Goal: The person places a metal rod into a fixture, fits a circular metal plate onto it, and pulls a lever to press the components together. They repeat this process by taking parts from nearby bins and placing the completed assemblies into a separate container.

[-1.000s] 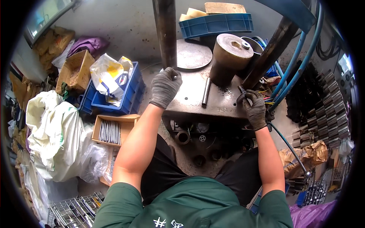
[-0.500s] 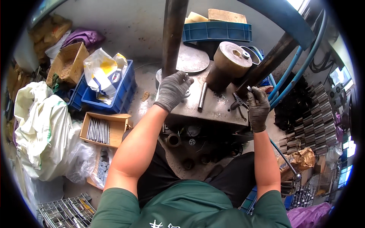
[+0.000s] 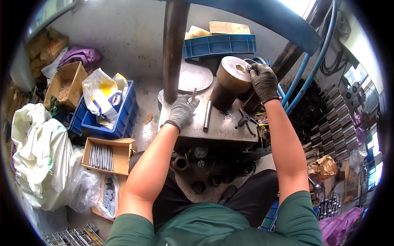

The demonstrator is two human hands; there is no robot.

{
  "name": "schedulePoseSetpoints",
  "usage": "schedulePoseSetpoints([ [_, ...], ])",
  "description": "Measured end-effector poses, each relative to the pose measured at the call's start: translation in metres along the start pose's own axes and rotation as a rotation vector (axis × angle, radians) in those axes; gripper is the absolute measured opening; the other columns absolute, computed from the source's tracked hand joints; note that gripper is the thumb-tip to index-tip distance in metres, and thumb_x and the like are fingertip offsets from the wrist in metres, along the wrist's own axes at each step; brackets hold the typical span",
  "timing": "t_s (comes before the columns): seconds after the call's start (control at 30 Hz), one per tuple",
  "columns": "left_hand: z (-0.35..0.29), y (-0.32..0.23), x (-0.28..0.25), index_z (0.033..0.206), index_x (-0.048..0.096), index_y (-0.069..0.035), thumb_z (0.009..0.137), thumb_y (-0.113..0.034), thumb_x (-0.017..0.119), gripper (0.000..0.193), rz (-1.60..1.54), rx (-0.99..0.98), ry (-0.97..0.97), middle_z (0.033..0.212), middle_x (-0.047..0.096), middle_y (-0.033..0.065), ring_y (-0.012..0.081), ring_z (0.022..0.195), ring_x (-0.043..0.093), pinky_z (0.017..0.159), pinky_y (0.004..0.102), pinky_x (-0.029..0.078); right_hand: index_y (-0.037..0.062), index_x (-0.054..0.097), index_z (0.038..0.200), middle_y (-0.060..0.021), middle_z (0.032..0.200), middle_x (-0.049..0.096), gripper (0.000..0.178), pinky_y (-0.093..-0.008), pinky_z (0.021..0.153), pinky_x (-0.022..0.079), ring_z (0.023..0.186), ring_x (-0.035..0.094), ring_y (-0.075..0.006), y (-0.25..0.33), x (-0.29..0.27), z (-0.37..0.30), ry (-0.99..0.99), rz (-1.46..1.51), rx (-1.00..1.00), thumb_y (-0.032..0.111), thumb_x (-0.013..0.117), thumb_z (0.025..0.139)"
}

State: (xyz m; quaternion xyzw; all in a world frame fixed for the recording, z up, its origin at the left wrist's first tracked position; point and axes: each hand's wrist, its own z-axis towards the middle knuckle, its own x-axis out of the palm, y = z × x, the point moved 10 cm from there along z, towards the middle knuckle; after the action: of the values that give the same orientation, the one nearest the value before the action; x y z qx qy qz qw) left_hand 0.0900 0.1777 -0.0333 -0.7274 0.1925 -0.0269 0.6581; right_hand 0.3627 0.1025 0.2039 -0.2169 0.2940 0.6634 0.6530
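Both my hands wear grey gloves. My left hand (image 3: 183,111) is closed over the near left part of the metal machine table (image 3: 230,133), pinching a slim metal pin (image 3: 194,94) whose end points upward. Beside it on the table lies a bare steel rod (image 3: 207,116). At the far right, my right hand (image 3: 264,82) reaches the top rim of a thick steel cylinder (image 3: 234,76). Its fingers close on a small round metal piece (image 3: 249,67) at that rim; they partly hide it. Right of the rod is a dark handle with several arms (image 3: 245,118).
Dark posts (image 3: 174,53) rise at the machine's left and right under a blue crossbeam (image 3: 254,16). Blue hoses (image 3: 314,74) hang at right. On the left stand a blue crate (image 3: 125,119) and a cardboard box of slim metal rods (image 3: 121,164). Stacked metal tubes (image 3: 334,123) lie at right.
My right hand has moved up and left from beside the handle to the cylinder's top. My left hand has lowered slightly, and the pin in it now shows. The whole view has shifted.
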Motion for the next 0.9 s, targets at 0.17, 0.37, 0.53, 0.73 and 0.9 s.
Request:
schedulePoseSetpoints([
  [0.17,-0.023,-0.011,0.006,0.124,0.068,0.002,0.102,-0.034,0.071,0.042,-0.112,-0.141,0.091,0.1,0.07,0.0104,0.017,0.09,0.068,0.078,0.0301,0.058,0.0042,0.077,0.108,-0.0204,0.103,0.073,0.019,-0.0451,0.091,0.056,0.097,0.071,-0.0391,-0.009,-0.011,-0.013,-0.055,0.001,-0.011,0.016,0.07,0.094],
  [0.37,0.01,0.019,-0.009,0.115,0.07,0.001,0.101,-0.032,0.074,0.036,-0.135,0.143,0.059,0.101,0.069,0.0041,0.0117,0.093,0.065,0.088,0.0259,0.052,0.0017,0.075,0.104,-0.015,0.095,0.072,0.015,-0.0381,0.084,0.058,0.093,0.072,-0.031,0.013,-0.053,-0.104,0.062,0.398,0.145,0.005,0.074,0.09],
  [0.53,-0.004,0.018,0.004,0.115,0.062,-0.007,0.091,-0.014,0.082,0.033,-0.046,0.044,0.105,0.101,0.064,0.0023,0.0137,0.099,0.063,0.092,0.0289,0.054,0.003,0.073,0.101,-0.016,0.095,0.07,0.013,-0.0426,0.078,0.056,0.085,0.069,-0.035,0.013,-0.048,-0.213,0.225,0.549,0.075,0.006,0.075,0.088],
  [0.73,-0.005,0.021,0.007,0.138,0.055,-0.007,0.087,0.017,0.07,0.058,0.072,0.256,0.007,0.12,0.064,0.0047,0.0156,0.107,0.065,0.092,0.0275,0.058,0.0068,0.075,0.105,-0.0155,0.097,0.071,0.019,-0.0452,0.084,0.057,0.094,0.069,-0.0364,0.012,-0.029,-0.259,0.522,0.59,-0.049,0.018,0.075,0.089],
  [0.9,-0.037,-0.019,0.02,0.145,0.054,-0.008,0.093,0.014,0.07,0.059,-0.18,0.349,-0.063,0.122,0.065,0.0053,0.017,0.113,0.064,0.103,0.0296,0.055,0.0071,0.075,0.11,-0.0147,0.099,0.071,0.027,-0.047,0.089,0.056,0.099,0.069,-0.0364,0.012,-0.012,-0.268,0.689,0.561,-0.112,0.028,0.071,0.093],
])
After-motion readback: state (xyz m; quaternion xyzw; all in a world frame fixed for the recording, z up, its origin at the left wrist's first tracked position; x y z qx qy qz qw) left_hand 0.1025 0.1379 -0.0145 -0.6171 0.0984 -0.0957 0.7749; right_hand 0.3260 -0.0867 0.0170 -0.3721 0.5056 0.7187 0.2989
